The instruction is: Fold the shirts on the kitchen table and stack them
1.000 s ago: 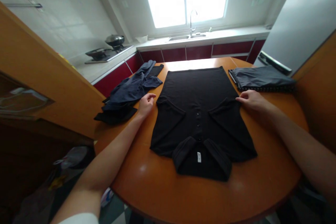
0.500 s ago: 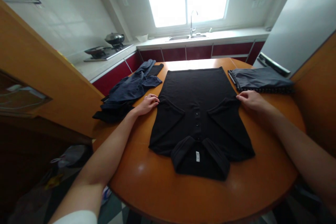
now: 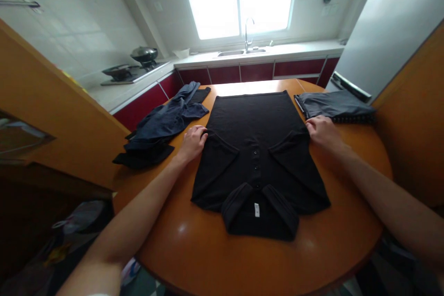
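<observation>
A black polo shirt [image 3: 253, 120] lies spread flat, front up, with its collar towards me and its hem at the far side. Its short sleeves slant outward, and a white label shows inside the collar. My left hand [image 3: 194, 142] is closed on the left edge of the shirt, just by the underarm. At the matching spot on the opposite edge, my right hand [image 3: 322, 132] pinches the fabric. The fingertips of both hands are partly hidden against the cloth.
Under the shirt is an orange wooden table [image 3: 194, 249]. Rumpled dark clothes [image 3: 163, 122] lie at its left, and a folded grey stack [image 3: 335, 104] at its right. Beyond are a sink [image 3: 231, 53], a stove [image 3: 135, 74] and a fridge [image 3: 385, 32].
My left hand has moved right onto the shirt's edge and closed on it. My right hand stays at the right edge, its fingers curled further in. The whole view has shifted slightly.
</observation>
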{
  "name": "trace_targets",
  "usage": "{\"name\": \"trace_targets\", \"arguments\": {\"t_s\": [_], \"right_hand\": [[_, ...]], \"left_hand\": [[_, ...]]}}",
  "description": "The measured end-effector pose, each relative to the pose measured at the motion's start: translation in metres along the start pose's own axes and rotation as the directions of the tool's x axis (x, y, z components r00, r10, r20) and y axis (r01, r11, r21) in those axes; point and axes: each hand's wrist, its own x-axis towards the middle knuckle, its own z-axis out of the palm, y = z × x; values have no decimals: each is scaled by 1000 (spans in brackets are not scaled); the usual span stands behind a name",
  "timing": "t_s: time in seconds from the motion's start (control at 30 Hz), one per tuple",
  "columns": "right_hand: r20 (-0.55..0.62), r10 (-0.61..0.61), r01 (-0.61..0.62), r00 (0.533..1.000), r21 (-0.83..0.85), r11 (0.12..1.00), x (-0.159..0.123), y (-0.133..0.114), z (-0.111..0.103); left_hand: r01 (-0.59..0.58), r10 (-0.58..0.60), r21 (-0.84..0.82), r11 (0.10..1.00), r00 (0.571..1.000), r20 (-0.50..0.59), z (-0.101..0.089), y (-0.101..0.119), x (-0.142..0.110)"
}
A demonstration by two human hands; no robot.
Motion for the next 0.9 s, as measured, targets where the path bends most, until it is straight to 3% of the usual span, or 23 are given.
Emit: {"name": "trace_targets", "arguments": {"t_s": [0.07, 0.13, 0.27, 0.33, 0.43, 0.67, 0.8, 0.9], "right_hand": [[-42, -101, 103, 994, 68, 992, -8, -21, 2], [-26, -198, 200, 980, 132, 971, -17, -41, 8], [174, -259, 251, 950, 68, 966, -35, -67, 28], [285, -217, 229, 934, -10, 973, -41, -70, 36], [362, -172, 214, 916, -81, 973, -42, -69, 41], [363, -151, 200, 920, -100, 975, -40, -70, 37], [296, -31, 73, 955, -133, 988, -38, -71, 33], [337, 65, -16, 939, -145, 989, -34, -67, 31]], "left_hand": [[-89, 90, -11, 996, 995, 36, 1, 25, -10], [-148, 145, 5, 989, 976, 160, 6, 48, -20], [-145, 100, 98, 985, 926, 365, 14, 69, -32], [-123, 64, 130, 984, 919, 389, 14, 69, -32], [-94, 29, 145, 985, 919, 394, 11, 65, -30], [-139, 85, 127, 982, 929, 362, 9, 60, -25], [-141, 88, 131, 981, 935, 344, 11, 55, -22], [-138, 87, 131, 982, 937, 337, 14, 47, -17]]}}
